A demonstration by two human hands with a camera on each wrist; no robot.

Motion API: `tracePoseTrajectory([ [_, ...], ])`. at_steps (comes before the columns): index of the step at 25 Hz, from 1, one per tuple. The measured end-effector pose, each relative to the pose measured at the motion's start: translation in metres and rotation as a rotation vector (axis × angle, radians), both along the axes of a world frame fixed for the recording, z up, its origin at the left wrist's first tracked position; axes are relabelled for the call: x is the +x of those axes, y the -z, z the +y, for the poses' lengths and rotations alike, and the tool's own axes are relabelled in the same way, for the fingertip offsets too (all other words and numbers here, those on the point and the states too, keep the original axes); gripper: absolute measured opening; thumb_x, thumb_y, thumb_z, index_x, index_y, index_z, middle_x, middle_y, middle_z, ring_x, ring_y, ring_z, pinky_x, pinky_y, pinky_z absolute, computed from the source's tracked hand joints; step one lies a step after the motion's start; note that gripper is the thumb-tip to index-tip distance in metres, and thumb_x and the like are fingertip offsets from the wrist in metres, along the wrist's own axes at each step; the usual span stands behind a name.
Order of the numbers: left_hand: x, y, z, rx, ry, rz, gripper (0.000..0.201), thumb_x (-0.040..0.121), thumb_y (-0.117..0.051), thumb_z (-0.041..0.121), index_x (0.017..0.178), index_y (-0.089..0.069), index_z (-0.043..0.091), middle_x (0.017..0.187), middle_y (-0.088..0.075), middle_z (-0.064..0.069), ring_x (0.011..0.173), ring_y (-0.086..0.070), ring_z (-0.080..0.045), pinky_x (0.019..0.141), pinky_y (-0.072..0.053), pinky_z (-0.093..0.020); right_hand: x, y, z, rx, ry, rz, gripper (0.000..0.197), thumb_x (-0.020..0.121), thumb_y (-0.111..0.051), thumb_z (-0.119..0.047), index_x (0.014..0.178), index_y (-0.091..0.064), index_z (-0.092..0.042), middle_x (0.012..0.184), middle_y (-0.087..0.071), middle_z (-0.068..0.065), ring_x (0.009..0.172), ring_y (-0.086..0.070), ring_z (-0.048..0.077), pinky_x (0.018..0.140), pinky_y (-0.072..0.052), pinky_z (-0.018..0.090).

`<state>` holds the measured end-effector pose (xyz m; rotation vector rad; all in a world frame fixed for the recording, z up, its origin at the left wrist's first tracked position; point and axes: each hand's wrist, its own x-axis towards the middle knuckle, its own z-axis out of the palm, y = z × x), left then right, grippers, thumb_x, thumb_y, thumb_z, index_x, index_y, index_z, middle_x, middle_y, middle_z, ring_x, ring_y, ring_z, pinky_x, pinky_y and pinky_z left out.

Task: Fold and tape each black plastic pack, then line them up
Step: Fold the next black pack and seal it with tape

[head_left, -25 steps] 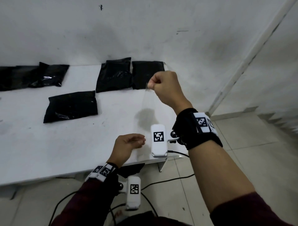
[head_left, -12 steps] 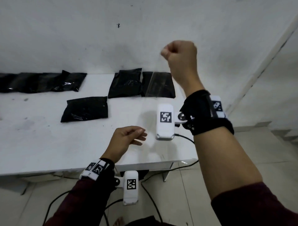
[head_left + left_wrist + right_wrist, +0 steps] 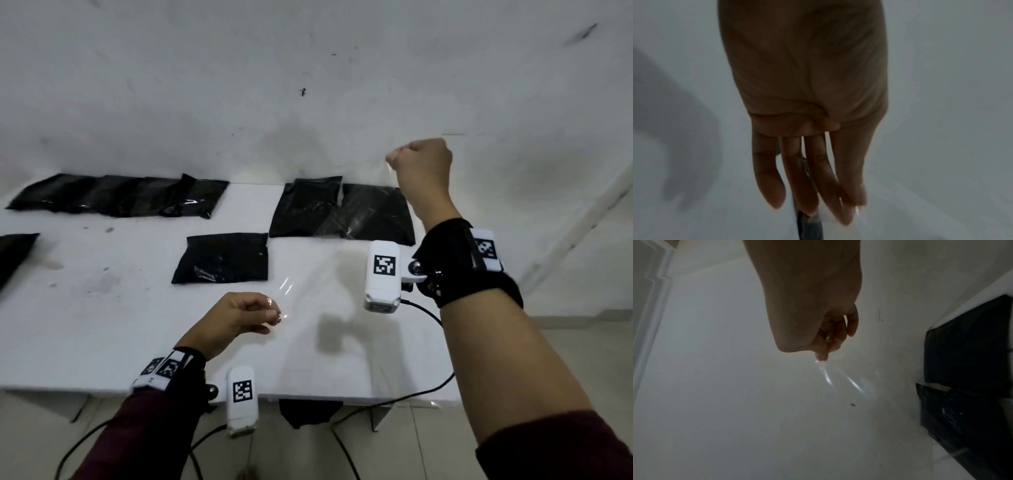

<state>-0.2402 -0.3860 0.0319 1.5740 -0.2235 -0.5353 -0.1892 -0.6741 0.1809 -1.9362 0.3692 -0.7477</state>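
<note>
Tape: clear strip stretched taut in the air between both hands, slanting from low left to high right above the table's near half.
Right hand: raised in front of the wall, fingers clenched on the tape's upper end.
Left hand: low over the table, fingertips pinching the lower end.
Packs: one black pack lies alone beyond the left hand; two side by side near the wall, under the tape's span; a row far left.
Surface: white table, scuffed; white marked wall behind.
Look: packs glossy, creased; tape near invisible bar glints.
</note>
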Motion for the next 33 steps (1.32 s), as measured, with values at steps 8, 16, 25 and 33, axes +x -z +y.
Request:
tracePoseTrajectory([
  [8, 0.108, -0.006, 0.107, 0.049, -0.323, 0.146, 0.011, 0.085, -0.059, 0.005, 0.09, -0.068, 0.003, 0.087, -0.068, -0.009, 0.088, -0.061, -0.019, 0.083, -0.049, -0.035, 0.087, 0.068, 0.063, 0.192, 0.032, 0.224, 0.036, 0.081, -0.063, -0.008, 0.05, -0.045, -0.011, 0.043, -0.047, -0.006, 0.046, -0.048, 0.007, 0.05, -0.039, 0.019],
  [16, 0.187, -0.008, 0.169, 0.204, -0.335, 0.235, 0.015, 0.09, -0.055, 0.018, 0.082, -0.067, 0.013, 0.075, -0.066, 0.004, 0.088, -0.059, -0.01, 0.088, -0.042, -0.038, 0.121, 0.134, 0.122, 0.575, 0.171, 0.308, 0.012, 0.08, -0.063, -0.005, 0.084, -0.064, 0.007, 0.065, -0.053, 0.006, 0.053, -0.045, 0.015, 0.045, -0.033, 0.023],
  [25, 0.23, 0.025, 0.185, 0.471, -0.406, 0.075, 0.023, 0.085, -0.062, 0.018, 0.065, -0.069, 0.009, 0.059, -0.067, 0.004, 0.076, -0.053, -0.018, 0.067, -0.036, -0.029, 0.133, 0.185, 0.155, 0.595, 0.229, 0.469, 0.015, 0.079, -0.066, -0.011, 0.071, -0.058, -0.001, 0.072, -0.059, 0.009, 0.07, -0.053, 0.024, 0.086, -0.045, 0.042],
  [33, 0.239, 0.052, 0.181, 0.844, -0.381, -0.081, 0.036, 0.088, -0.059, 0.03, 0.055, -0.07, 0.019, 0.077, -0.071, 0.001, 0.089, -0.059, -0.023, 0.094, -0.041, -0.046, 0.133, 0.201, 0.163, 0.465, 0.329, 0.624, 0.022, 0.089, -0.058, -0.022, 0.074, -0.062, -0.007, 0.066, -0.05, -0.001, 0.084, -0.045, 0.029, 0.1, -0.022, 0.045],
])
